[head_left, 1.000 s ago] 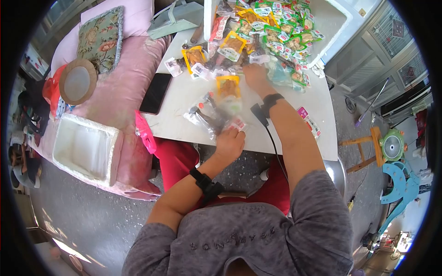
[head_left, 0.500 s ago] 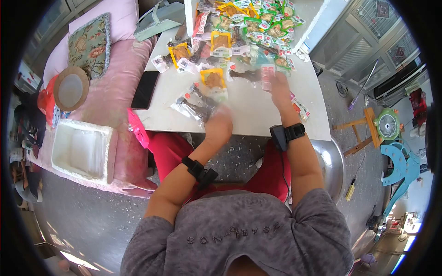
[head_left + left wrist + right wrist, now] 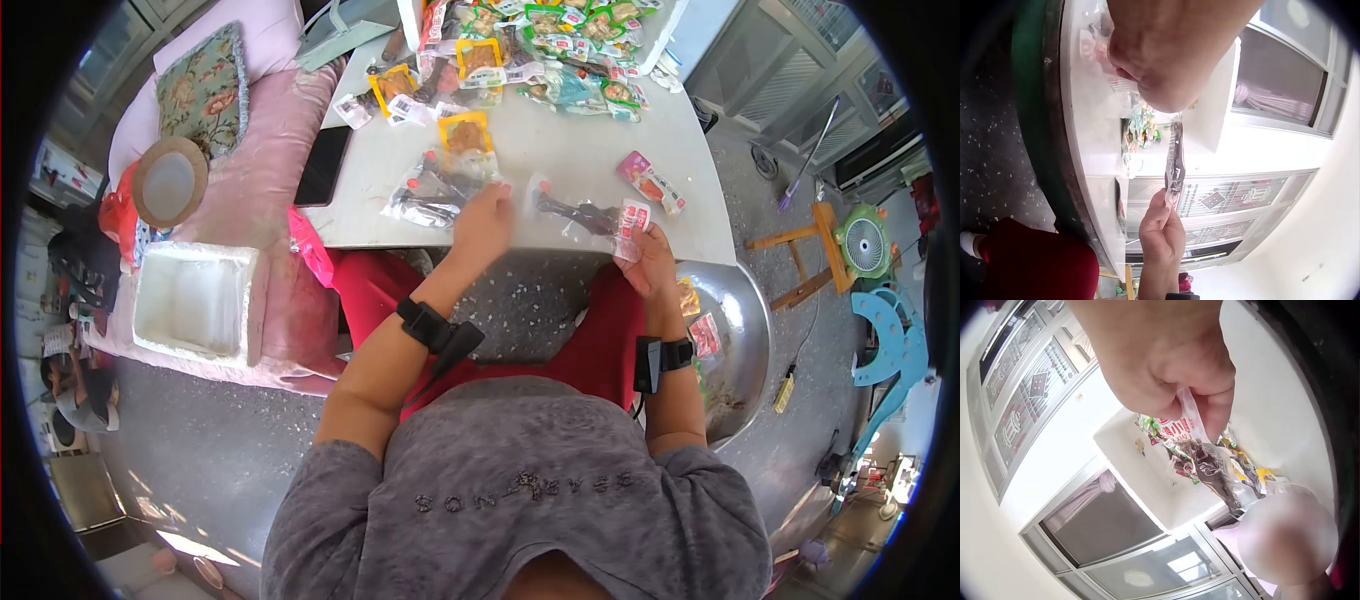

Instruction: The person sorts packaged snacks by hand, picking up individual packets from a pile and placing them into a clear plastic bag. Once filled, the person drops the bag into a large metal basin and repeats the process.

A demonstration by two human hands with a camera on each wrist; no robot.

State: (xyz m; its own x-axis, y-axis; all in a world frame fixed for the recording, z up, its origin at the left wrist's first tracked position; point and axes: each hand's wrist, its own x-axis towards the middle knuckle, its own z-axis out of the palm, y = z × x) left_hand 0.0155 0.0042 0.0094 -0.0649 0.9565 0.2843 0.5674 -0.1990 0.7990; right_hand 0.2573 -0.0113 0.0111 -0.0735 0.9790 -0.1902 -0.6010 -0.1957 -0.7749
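Note:
My right hand (image 3: 648, 262) pinches the red-and-white end of a clear packet with dark food (image 3: 585, 215), held above the table's front edge. In the right wrist view the fingers (image 3: 1213, 406) clasp that end, and the dark packet (image 3: 1213, 475) hangs from it. My left hand (image 3: 484, 228) is beside similar clear packets (image 3: 430, 190) lying on the table; its fingers look bent, and whether they touch a packet cannot be told. A yellow-edged packet (image 3: 465, 135) lies just behind those. Right of the held packet lies a pink packet (image 3: 650, 183).
Many green and yellow snack packets (image 3: 590, 40) lie at the back, by a white foam box (image 3: 1141, 469). A phone (image 3: 323, 165) lies at the table's left edge. A metal basin (image 3: 745, 340) with a few packets stands low at the right. An empty foam box (image 3: 198, 300) is at left.
My right hand went from the pile at the back to the front right, bringing a dark packet with it. My left hand let go of the clear packet's end and moved slightly up the table.

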